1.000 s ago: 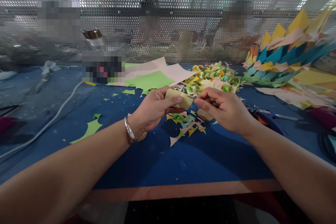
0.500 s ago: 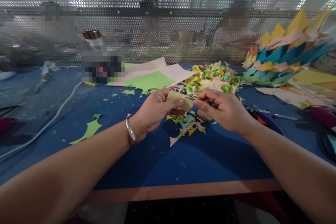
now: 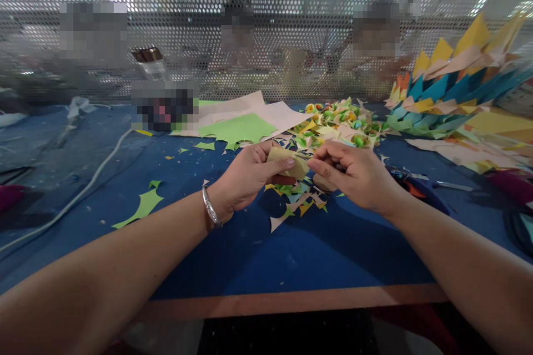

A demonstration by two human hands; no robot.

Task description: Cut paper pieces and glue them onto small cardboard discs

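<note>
Between the thumb and fingers of my left hand is a small piece of pale yellow paper, slightly curved. My right hand is closed in a pinch at the paper's right edge. A thin, dark sliver shows by those fingertips, too small to name. Beneath both hands, cut paper scraps in green, yellow and pink lie on the blue table. A brownish rounded thing sits partly hidden below the right fingers.
Pink and green paper sheets lie behind my hands, beside a heap of small paper pieces. At right stands a stack of folded paper points. A white cable crosses the left side. A perforated metal screen closes the back.
My left hand and the yellow paper have shifted slightly right, and the paper looks a little more curved. The right hand stays in nearly the same place.
</note>
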